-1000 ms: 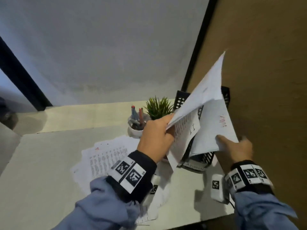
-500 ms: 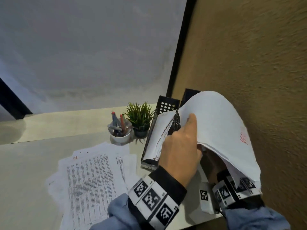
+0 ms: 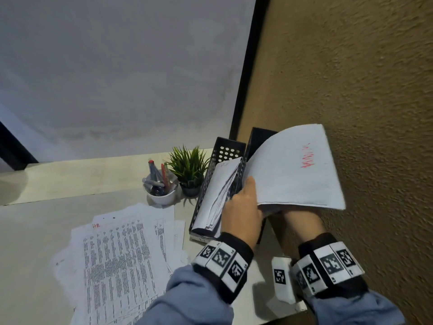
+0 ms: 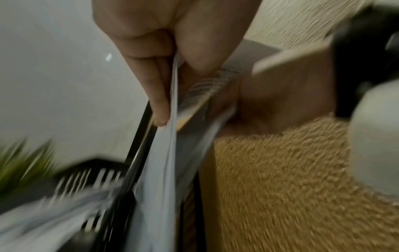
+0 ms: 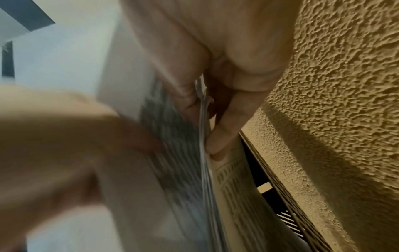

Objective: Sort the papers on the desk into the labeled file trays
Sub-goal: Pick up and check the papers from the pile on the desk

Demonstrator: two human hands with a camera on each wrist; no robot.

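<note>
The left hand [image 3: 242, 208] pinches the near edge of a bundle of white sheets [image 3: 290, 167], its thumb on one face and its fingers [image 4: 158, 95] pressed together on the other, as the left wrist view shows through heavy blur. The bundle arches up and to the right over the right-hand black file tray [image 3: 260, 137], which stands beside the brown textured wall [image 3: 363, 113]; red handwriting, too smeared to read, sits near the bundle's far edge. The right hand [image 3: 302, 219] is under the drooping near edge of the sheets, and in the head view only its back and wrist show. In the right wrist view its thumb and fingers [image 5: 226, 129] are curled and pinch the stacked paper edges between them, close to the perforated black tray wall. Just left of this tray stands a second black perforated tray [image 3: 225, 158], already holding upright papers [image 3: 218, 195]. To its left a small potted plant [image 3: 188, 167] stands just beside a white cup of pens [image 3: 160, 186]. Nearer the person, a loose spread of printed pages [image 3: 121, 259] lies flat on the pale surface [image 3: 35, 242], the top page marked in red near its upper corner. Both wrists wear bands with black-and-white square markers over blue-grey sleeves.
</note>
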